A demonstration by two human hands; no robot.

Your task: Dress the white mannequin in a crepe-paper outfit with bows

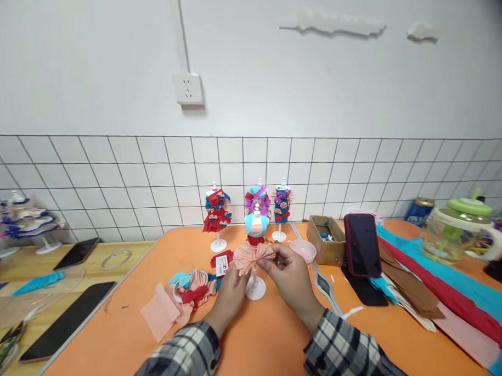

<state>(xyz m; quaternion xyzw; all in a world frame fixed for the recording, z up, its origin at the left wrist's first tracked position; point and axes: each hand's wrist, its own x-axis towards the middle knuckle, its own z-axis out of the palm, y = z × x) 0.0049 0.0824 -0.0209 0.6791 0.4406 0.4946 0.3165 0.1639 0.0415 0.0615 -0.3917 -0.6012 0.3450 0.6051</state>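
Note:
In front of me a small white dress form [257, 225] stands upright on a round base. Blue, peach and red paper wraps its body. A pleated peach crepe paper piece [249, 259], fanned out like a bow, is at its lower part. My right hand [294, 279] pinches the right side of this piece between thumb and fingers. Closed around its lower left edge is my left hand [229, 293], whose fingertips are partly hidden by the pleats. Whether the piece is fixed to the form, I cannot tell. Crumpled paper scraps [192, 294] lie left of my left hand.
Behind stand dressed forms in red [217, 211], purple [257, 196] and dark blue [282, 206]. To the right are a pink dish [303, 251], a cardboard box [327, 251], a propped phone [362, 244], crepe strips [456, 282] and a lidded pitcher [454, 236].

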